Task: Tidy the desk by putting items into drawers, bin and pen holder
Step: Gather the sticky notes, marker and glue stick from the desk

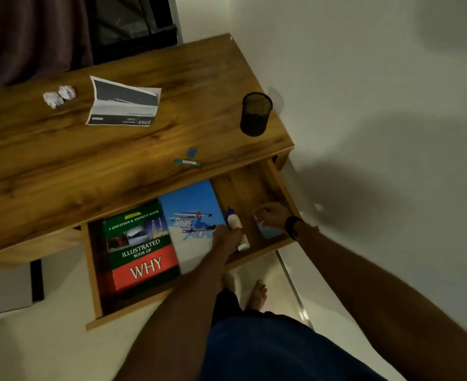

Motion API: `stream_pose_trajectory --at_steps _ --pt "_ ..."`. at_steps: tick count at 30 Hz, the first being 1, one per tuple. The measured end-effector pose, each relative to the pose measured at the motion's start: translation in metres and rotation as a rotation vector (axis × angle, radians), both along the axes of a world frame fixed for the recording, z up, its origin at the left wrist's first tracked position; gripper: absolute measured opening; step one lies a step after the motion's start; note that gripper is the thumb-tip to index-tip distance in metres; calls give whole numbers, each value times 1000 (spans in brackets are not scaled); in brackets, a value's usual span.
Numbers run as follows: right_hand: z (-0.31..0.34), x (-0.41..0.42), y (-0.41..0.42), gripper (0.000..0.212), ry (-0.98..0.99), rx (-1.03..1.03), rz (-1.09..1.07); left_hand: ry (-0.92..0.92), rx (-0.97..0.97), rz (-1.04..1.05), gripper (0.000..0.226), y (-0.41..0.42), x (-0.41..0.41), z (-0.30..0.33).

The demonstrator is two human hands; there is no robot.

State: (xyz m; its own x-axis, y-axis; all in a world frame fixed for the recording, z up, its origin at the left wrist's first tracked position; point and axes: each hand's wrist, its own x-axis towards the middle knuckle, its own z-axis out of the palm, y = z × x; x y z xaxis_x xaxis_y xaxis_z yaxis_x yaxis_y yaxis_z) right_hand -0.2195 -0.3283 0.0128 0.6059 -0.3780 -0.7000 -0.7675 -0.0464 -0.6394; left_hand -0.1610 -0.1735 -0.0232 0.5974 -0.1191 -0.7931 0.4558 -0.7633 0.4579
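Both hands in open drawer (95,273). Left hand (227,239) grips glue bottle (236,229) beside 2 books (141,248), bottle's long axis front-to-back, blue cap away from the person, lower end hidden. Right hand (272,214) over light-blue item (266,231), blurred, grip can't tell. Farther, on desk (62,166): marker (187,162), eraser (191,152), pen holder (255,114), leaflet (124,103), paper balls (59,95).
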Motion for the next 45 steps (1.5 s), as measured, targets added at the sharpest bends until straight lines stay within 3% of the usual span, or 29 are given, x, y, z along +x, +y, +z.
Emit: stream_pose_trajectory --at_steps 5,19,25,30,34,38,41,45 --pt "-8 7 -9 27 53 -14 64 -35 7 -105 74 -26 -9 -4" --pt "-3 18 -14 32 72 -71 265 -49 49 -293 64 -41 -12 2" --pt "13 53 5 25 -4 -132 410 -247 110 -175 53 2 6 42" --pt "33 108 68 13 -142 -130 593 -446 113 -27 30 68 46 84" --pt "49 135 115 21 -251 -136 648 -467 175 -3 29 110 81 105" --pt "55 148 135 17 -272 -170 711 -465 106 -4 26 129 103 117" --pt "56 165 137 8 -304 -219 632 -469 52 -54 17 140 121 112" --pt "61 179 140 17 -312 -406 428 -490 -46 -134 12 157 153 103"
